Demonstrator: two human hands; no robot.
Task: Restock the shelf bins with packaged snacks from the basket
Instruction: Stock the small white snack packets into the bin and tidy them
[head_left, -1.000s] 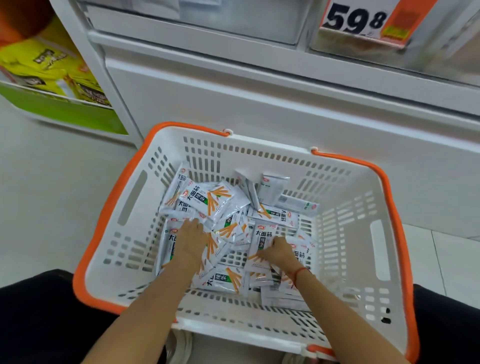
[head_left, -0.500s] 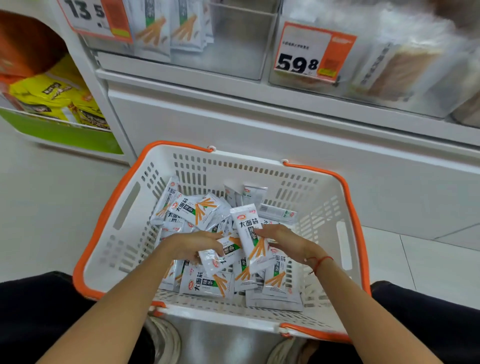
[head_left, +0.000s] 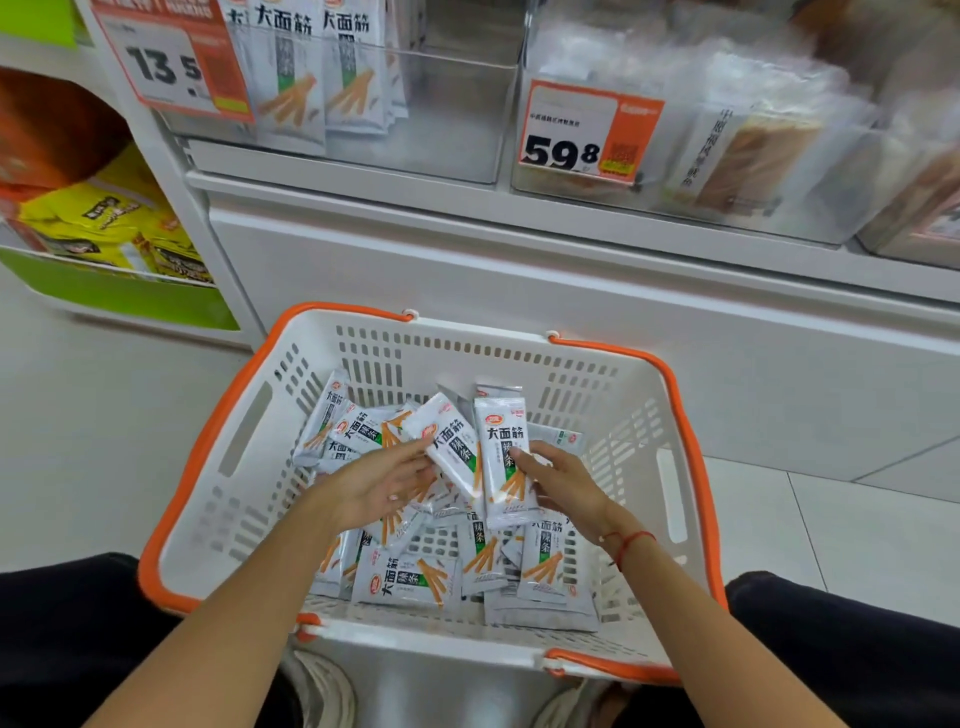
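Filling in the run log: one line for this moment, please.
stage: picking packets | left hand: holds tilted packet | right hand: holds upright packet | both over basket | shelf bin: part filled

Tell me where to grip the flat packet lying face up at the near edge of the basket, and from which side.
Pinch the packet by its long near edge, coming straight down from above. It lies flat and face up against the basket's near wall, so a sideways approach looks blocked, while the top is open. Neither hand is free yet.

Small white snack packets (head_left: 415, 582) are lying piled in a white plastic basket with an orange rim (head_left: 639, 415). Two more packets (head_left: 506, 457) are standing upright above the pile, below the clear shelf bin (head_left: 441, 130).
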